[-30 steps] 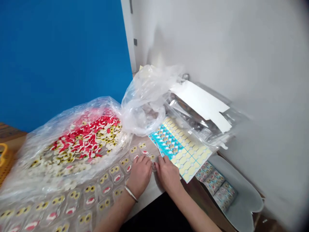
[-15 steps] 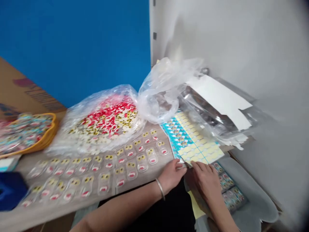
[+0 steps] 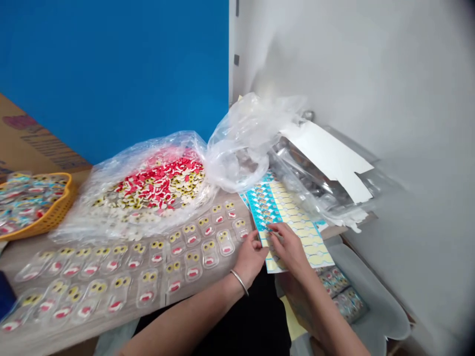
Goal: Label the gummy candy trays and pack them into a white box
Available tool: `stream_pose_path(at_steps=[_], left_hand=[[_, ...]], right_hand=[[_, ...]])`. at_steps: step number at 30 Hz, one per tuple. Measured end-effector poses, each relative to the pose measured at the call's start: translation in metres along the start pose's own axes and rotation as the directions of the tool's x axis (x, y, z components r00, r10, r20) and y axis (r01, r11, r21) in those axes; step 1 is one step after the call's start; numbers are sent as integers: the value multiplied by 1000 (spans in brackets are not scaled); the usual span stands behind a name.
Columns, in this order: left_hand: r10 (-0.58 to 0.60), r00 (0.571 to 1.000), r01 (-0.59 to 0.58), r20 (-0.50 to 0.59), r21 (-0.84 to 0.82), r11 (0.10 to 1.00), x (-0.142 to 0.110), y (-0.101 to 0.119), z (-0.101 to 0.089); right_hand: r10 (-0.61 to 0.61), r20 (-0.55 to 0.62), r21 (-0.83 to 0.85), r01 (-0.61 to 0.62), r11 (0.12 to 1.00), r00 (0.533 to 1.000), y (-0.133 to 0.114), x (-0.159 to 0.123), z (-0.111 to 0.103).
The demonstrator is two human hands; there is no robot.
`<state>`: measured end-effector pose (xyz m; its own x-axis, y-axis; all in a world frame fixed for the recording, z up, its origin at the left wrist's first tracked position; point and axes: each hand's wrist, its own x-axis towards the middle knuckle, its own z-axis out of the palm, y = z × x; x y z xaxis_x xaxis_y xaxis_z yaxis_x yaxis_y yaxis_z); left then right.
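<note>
Okay, from my feed: at nine o'clock sits an orange plastic basket [image 3: 55, 207] of packets, then a clear bag [image 3: 148, 198] of red-and-yellow pieces, and clear blister packs [image 3: 193, 262] on a table [image 3: 22, 252]. My left hand [image 3: 250, 259], fingers apart, lies just beside a printed sticker sheet [image 3: 293, 230] at about two o'clock; my right hand [image 3: 289, 249] pinches that sheet, fingertips together.

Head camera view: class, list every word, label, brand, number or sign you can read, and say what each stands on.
No text can be read with certainty.
Printing on the cardboard box: too blurred to read.
Blue-and-yellow printed sheet: any print too small to read.
Printed packets: too small and blurred to read.
</note>
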<state>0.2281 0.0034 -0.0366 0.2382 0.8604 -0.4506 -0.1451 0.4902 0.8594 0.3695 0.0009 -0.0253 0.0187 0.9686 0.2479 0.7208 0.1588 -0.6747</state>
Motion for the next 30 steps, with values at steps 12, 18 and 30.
stream_pose_path(at_steps=[12, 18, 30], left_hand=[[98, 993, -88, -64, 134, 987, 39, 5, -6], [152, 987, -140, -43, 207, 968, 41, 11, -6], [107, 994, -98, -37, 184, 978, 41, 6, -4]], right_hand=[[-151, 196, -56, 164, 985, 969, 10, 24, -1], [-154, 338, -109, 201, 974, 929, 11, 38, -11], [21, 131, 18, -24, 1000, 991, 11, 29, 8]])
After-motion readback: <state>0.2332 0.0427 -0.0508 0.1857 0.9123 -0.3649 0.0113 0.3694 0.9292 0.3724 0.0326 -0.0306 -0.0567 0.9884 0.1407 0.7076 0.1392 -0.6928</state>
